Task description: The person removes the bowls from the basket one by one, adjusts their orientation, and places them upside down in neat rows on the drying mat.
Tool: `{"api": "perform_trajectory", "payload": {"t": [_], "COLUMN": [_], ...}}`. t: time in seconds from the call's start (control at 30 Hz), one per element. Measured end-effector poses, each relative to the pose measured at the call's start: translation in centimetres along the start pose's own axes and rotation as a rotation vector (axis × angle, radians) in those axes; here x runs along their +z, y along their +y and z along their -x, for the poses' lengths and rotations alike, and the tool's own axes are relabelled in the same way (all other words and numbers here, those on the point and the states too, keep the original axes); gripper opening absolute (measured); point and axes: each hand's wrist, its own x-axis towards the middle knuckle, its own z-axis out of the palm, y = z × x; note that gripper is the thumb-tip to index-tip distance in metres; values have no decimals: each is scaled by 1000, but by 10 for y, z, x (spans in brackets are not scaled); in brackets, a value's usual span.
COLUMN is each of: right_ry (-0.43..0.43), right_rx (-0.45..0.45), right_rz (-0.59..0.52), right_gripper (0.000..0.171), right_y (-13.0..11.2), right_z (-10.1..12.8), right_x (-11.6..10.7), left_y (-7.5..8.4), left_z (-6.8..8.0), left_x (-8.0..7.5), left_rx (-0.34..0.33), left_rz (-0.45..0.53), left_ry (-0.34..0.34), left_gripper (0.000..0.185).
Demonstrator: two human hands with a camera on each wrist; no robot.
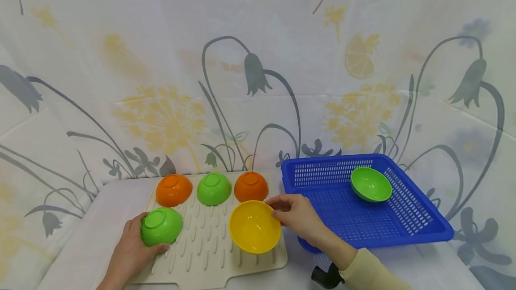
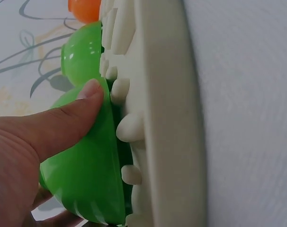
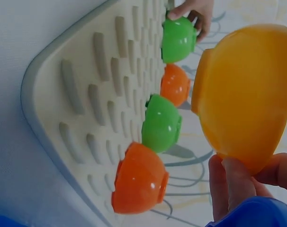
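Note:
A cream ridged drying mat (image 1: 209, 245) (image 2: 157, 113) (image 3: 86, 94) lies on the table. My left hand (image 1: 131, 249) (image 2: 44, 137) grips an upside-down green bowl (image 1: 161, 226) (image 2: 86, 175) (image 3: 177, 39) at the mat's front left. My right hand (image 1: 300, 218) (image 3: 247, 184) pinches the rim of a yellow bowl (image 1: 255, 227) (image 3: 250, 90), tilted with its opening facing me, above the mat's front right. Along the mat's back row sit upside down an orange bowl (image 1: 174, 189) (image 3: 174, 85), a green bowl (image 1: 213, 189) (image 3: 160, 124) and another orange bowl (image 1: 251, 186) (image 3: 139, 185).
A blue slotted basket (image 1: 403, 223) stands to the right of the mat, holding one green bowl (image 1: 371, 185) tilted near its far wall. A flower-print cloth covers the table and hangs behind it. A black wrist strap (image 1: 326, 276) shows below my right sleeve.

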Motion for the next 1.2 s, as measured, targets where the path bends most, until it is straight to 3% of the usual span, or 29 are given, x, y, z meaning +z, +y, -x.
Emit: {"api": "perform_trajectory", "payload": {"t": [0.33, 0.57, 0.7, 1.0, 1.2], "right_ry": [30, 50, 45, 51, 49], "right_rx": [-25, -28, -27, -34, -30], "right_rz": [-1, 1, 3, 12, 17], "right_gripper": [22, 22, 21, 21, 21], "right_y": [3, 3, 3, 3, 3], "right_z": [2, 2, 2, 2, 2], "right_x": [1, 2, 2, 3, 3], "left_y": [2, 14, 28, 72, 100], "left_z": [3, 3, 4, 13, 15], "left_x": [-10, -11, -8, 6, 18], "left_rx": [89, 260, 343, 405, 431], "left_rz": [-8, 87, 164, 288, 343], "left_ry": [42, 197, 231, 118, -20], "left_gripper": [111, 87, 79, 75, 75]}}
